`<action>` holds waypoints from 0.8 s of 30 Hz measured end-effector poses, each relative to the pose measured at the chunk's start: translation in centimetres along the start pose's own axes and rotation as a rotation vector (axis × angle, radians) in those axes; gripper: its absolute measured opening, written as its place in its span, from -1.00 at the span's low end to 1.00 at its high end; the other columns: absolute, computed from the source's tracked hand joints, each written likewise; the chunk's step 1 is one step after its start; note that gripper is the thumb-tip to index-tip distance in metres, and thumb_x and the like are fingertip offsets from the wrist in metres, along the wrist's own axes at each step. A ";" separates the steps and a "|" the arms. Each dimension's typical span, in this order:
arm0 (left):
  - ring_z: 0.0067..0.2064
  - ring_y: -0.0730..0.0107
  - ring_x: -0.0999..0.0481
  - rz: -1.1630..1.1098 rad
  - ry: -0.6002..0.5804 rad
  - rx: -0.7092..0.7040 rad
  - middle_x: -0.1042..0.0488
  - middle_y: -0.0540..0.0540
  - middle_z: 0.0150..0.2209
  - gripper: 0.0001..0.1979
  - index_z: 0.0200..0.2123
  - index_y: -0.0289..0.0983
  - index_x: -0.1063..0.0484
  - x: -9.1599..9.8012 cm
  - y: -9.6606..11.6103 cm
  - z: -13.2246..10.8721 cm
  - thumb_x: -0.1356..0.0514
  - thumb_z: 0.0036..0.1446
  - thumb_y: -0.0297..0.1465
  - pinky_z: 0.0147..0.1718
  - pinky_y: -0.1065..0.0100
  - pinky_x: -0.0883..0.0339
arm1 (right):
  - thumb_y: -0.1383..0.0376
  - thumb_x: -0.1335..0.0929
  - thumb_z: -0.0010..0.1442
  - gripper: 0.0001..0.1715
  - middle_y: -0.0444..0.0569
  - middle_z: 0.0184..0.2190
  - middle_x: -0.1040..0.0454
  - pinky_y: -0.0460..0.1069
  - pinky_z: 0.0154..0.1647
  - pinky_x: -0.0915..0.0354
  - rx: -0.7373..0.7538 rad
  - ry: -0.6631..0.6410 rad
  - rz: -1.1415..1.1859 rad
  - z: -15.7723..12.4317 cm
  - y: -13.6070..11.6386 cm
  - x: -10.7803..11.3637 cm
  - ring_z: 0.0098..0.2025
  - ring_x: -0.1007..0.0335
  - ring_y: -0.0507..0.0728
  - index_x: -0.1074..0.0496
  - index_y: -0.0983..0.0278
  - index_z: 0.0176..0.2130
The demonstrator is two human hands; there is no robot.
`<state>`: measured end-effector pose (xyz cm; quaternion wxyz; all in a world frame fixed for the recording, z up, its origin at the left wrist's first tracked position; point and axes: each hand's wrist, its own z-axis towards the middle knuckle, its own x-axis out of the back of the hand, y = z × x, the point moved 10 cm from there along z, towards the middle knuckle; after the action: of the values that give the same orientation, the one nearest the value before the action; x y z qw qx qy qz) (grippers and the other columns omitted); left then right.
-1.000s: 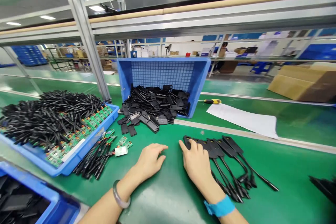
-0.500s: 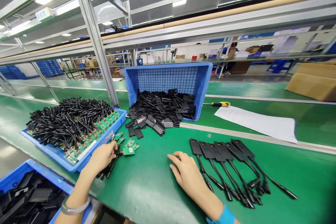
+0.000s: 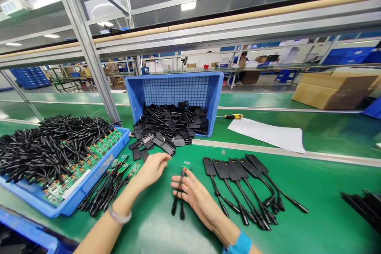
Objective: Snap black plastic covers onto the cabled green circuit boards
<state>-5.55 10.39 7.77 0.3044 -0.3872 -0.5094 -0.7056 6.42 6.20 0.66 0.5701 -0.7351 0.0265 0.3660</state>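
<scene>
My right hand (image 3: pixel 195 196) holds a small green circuit board (image 3: pixel 187 163) with two black cables (image 3: pixel 179 194) hanging down. Its thumb and index finger pinch near the board's wired end, while the other fingers spread behind the cables. Left of it, my left hand (image 3: pixel 153 170) is over the bench with fingers stretched forward and nothing visible in them. Just beyond those fingertips lie loose black plastic casings (image 3: pixel 162 143), spilling from a blue crate (image 3: pixel 218 103) tipped on its side. Below my left wrist lies a bundle of cabled boards (image 3: pixel 111 184).
A blue tray (image 3: pixel 74 196) heaped with cabled boards stands at left, another blue bin (image 3: pixel 26 230) below. Cased cable units (image 3: pixel 238 170) lie in a row at right. Behind are a screwdriver (image 3: pixel 233 116), white paper (image 3: pixel 268 135) and a cardboard box (image 3: pixel 327 89). Black parts (image 3: pixel 363 206) sit far right.
My left hand has left the cabled boards and moved right, toward the casings. My right hand now holds a cabled board and has shifted slightly left. The camera view has turned right.
</scene>
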 end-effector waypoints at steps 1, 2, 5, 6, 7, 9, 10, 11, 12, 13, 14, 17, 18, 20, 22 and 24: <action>-0.18 0.31 -0.48 0.137 0.024 0.003 -0.46 -0.12 -0.18 -0.68 -0.08 -0.24 -0.40 -0.3 -0.5 1.4 0.02 0.16 -0.57 -0.16 0.34 -0.35 | -0.10 -0.42 0.05 -0.28 0.00 -0.19 -0.45 0.06 -0.09 -0.32 0.014 0.037 0.037 0.1 -0.3 0.4 -0.17 -0.38 0.12 -0.24 0.21 0.05; -0.15 0.28 -0.47 0.234 0.051 0.021 -0.43 -0.15 -0.15 -0.64 -0.07 -0.25 -0.40 -0.4 -1.4 2.7 0.02 0.13 -0.61 -0.13 0.31 -0.33 | -0.11 -0.42 0.05 -0.33 -0.03 -0.28 -0.45 0.02 -0.19 -0.35 0.030 0.066 0.049 0.1 -0.7 0.7 -0.27 -0.38 0.09 -0.29 0.24 -0.01; -0.15 0.22 -0.45 0.315 0.070 0.075 -0.37 -0.18 -0.17 -0.69 -0.15 -0.26 -0.43 -0.6 -4.1 5.6 -0.04 0.08 -0.62 -0.17 0.27 -0.34 | -0.09 -0.42 0.04 -0.39 -0.08 -0.44 -0.42 -0.09 -0.49 -0.29 0.075 0.115 0.017 0.2 -1.9 1.2 -0.48 -0.27 0.01 -0.36 0.29 -0.11; -0.16 0.22 -0.44 0.323 0.069 0.080 -0.36 -0.16 -0.19 -0.74 -0.21 -0.26 -0.44 -0.5 -4.7 6.2 -0.08 0.07 -0.61 -0.19 0.28 -0.34 | -0.08 -0.44 0.03 -0.39 -0.08 -0.46 -0.41 -0.11 -0.55 -0.26 0.086 0.125 -0.007 0.2 -2.2 1.4 -0.51 -0.24 0.00 -0.37 0.31 -0.11; -0.17 0.21 -0.43 0.329 0.071 0.081 -0.34 -0.15 -0.22 -0.81 -0.29 -0.26 -0.44 -0.3 -5.0 6.6 -0.11 0.05 -0.59 -0.20 0.28 -0.34 | -0.06 -0.45 0.01 -0.38 -0.08 -0.47 -0.41 -0.12 -0.59 -0.24 0.097 0.134 -0.036 0.3 -2.5 1.5 -0.53 -0.22 0.00 -0.38 0.32 -0.11; -0.16 0.19 -0.41 0.328 0.090 0.071 -0.32 -0.15 -0.24 -0.89 -0.40 -0.28 -0.42 0.3 -4.8 6.5 -0.14 0.03 -0.57 -0.21 0.28 -0.33 | -0.04 -0.46 -0.01 -0.35 -0.06 -0.46 -0.42 -0.11 -0.60 -0.26 0.129 0.147 -0.116 0.2 -3.1 1.9 -0.53 -0.24 0.01 -0.40 0.34 -0.08; -0.15 0.18 -0.40 0.321 0.107 0.061 -0.31 -0.15 -0.23 -0.90 -0.42 -0.28 -0.40 0.7 -4.4 6.2 -0.14 0.04 -0.57 -0.19 0.26 -0.32 | -0.04 -0.45 0.00 -0.32 -0.04 -0.44 -0.43 -0.09 -0.58 -0.29 0.154 0.151 -0.169 0.2 -3.5 2.0 -0.51 -0.27 0.03 -0.41 0.35 -0.04; -0.14 0.18 -0.39 0.308 0.127 0.050 -0.31 -0.16 -0.22 -0.92 -0.41 -0.29 -0.39 1.1 -3.8 5.8 -0.14 0.04 -0.56 -0.18 0.26 -0.31 | -0.04 -0.43 0.02 -0.31 -0.01 -0.42 -0.45 -0.06 -0.55 -0.32 0.185 0.155 -0.234 0.1 -4.0 2.1 -0.49 -0.30 0.05 -0.40 0.35 0.00; -0.15 0.21 -0.39 0.292 0.147 0.038 -0.30 -0.16 -0.20 -0.93 -0.39 -0.29 -0.37 1.5 -3.0 5.2 -0.13 0.06 -0.55 -0.17 0.26 -0.30 | -0.03 -0.40 0.06 -0.33 0.01 -0.39 -0.46 -0.04 -0.52 -0.34 0.228 0.162 -0.316 -0.1 -4.6 2.2 -0.47 -0.33 0.06 -0.40 0.34 0.03; -0.17 0.24 -0.39 0.280 0.164 0.025 -0.31 -0.14 -0.21 -0.94 -0.38 -0.28 -0.36 1.7 -2.2 4.6 -0.12 0.08 -0.53 -0.16 0.27 -0.30 | 0.00 -0.37 0.10 -0.38 0.01 -0.37 -0.46 -0.03 -0.50 -0.35 0.286 0.170 -0.422 -0.3 -5.5 2.2 -0.46 -0.34 0.07 -0.41 0.32 0.04; -0.20 0.29 -0.39 0.255 0.176 0.011 -0.32 -0.11 -0.23 -0.95 -0.37 -0.28 -0.35 1.9 -1.3 3.9 -0.11 0.09 -0.51 -0.17 0.30 -0.29 | 0.04 -0.35 0.15 -0.46 0.01 -0.36 -0.46 -0.03 -0.46 -0.35 0.361 0.179 -0.548 -0.6 -6.4 2.1 -0.44 -0.35 0.08 -0.44 0.29 0.03; -0.33 0.39 -0.38 -0.013 0.192 -0.010 -0.38 -0.03 -0.31 -0.92 -0.33 -0.26 -0.33 1.5 0.7 2.0 -0.16 0.04 -0.48 -0.30 0.37 -0.29 | 0.20 -0.28 0.25 -0.65 -0.01 -0.34 -0.45 -0.05 -0.38 -0.31 0.618 0.220 -0.899 -2.1 -9.3 1.0 -0.38 -0.36 0.08 -0.50 0.20 -0.04; -0.34 0.40 -0.38 -0.183 0.187 -0.004 -0.40 -0.03 -0.30 -0.85 -0.28 -0.26 -0.33 1.1 0.9 1.4 -0.19 0.01 -0.47 -0.34 0.38 -0.29 | 0.24 -0.26 0.26 -0.67 -0.02 -0.34 -0.45 -0.06 -0.37 -0.29 0.685 0.231 -0.973 -2.5 -9.9 0.6 -0.36 -0.36 0.07 -0.50 0.18 -0.04; -0.32 0.39 -0.40 -0.593 0.160 0.034 -0.42 -0.06 -0.24 -0.66 -0.16 -0.26 -0.33 -0.2 0.9 0.6 -0.27 -0.06 -0.45 -0.36 0.39 -0.29 | 0.30 -0.23 0.27 -0.65 -0.03 -0.34 -0.44 -0.08 -0.37 -0.28 0.763 0.241 -1.060 -3.0 -10.6 0.1 -0.37 -0.36 0.06 -0.49 0.17 -0.02; -0.25 0.37 -0.43 -0.957 0.118 0.095 -0.42 -0.08 -0.20 -0.50 -0.07 -0.27 -0.33 -1.9 0.5 0.1 -0.35 -0.14 -0.43 -0.29 0.39 -0.31 | 0.33 -0.22 0.27 -0.64 -0.03 -0.35 -0.43 -0.09 -0.39 -0.28 0.792 0.225 -1.119 -3.1 -10.6 -0.4 -0.38 -0.35 0.06 -0.49 0.17 -0.02; -0.21 0.38 -0.44 -1.223 0.081 0.160 -0.44 -0.08 -0.21 -0.43 -0.06 -0.29 -0.38 -3.3 0.1 -0.3 -0.41 -0.21 -0.43 -0.21 0.40 -0.30 | 0.36 -0.21 0.27 -0.63 -0.02 -0.33 -0.42 -0.09 -0.39 -0.29 0.803 0.195 -1.163 -3.0 -10.2 -0.8 -0.37 -0.36 0.06 -0.49 0.16 -0.03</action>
<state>-3.85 10.17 4.88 -0.1082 0.0261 -0.6787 -0.7259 11.99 6.83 9.72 0.8948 -0.3925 -0.1863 -0.1026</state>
